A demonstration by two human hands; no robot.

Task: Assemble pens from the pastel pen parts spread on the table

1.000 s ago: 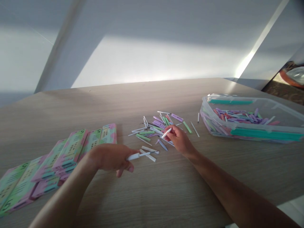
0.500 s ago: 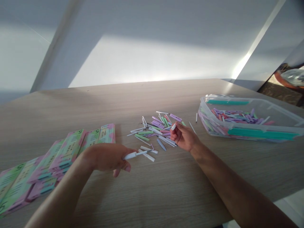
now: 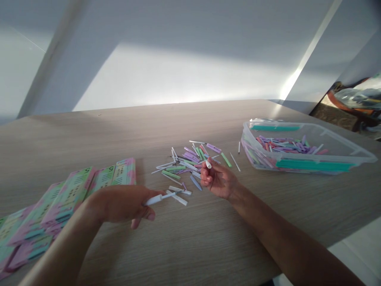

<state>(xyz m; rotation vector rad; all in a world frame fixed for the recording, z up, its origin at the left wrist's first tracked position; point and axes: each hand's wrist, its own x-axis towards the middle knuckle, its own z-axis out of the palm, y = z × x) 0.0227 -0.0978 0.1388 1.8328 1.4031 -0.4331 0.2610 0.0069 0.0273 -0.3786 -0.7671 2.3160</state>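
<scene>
While gripping a slim white stick, left hand beside loose pastel strips.
Right fingertips pinching short white piece upright, tip exposed; left fingers clenched.

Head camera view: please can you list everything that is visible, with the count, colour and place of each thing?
wooden table: one, light brown, under everything
printed cards: several, green and pink, overlapping at left
loose strips: many, mixed pastel colours and white, scattered mid-table
clear plastic tub: one, colourless, at right on the table
strips in the tub: many, purple, pink, teal and white, inside the tub
wall: one, pale grey, behind the table
orange-rimmed object: one, far right beyond the table, unclear
left hand: holds a white stick above the table
right hand: pinches a short white piece over the loose strips
</scene>
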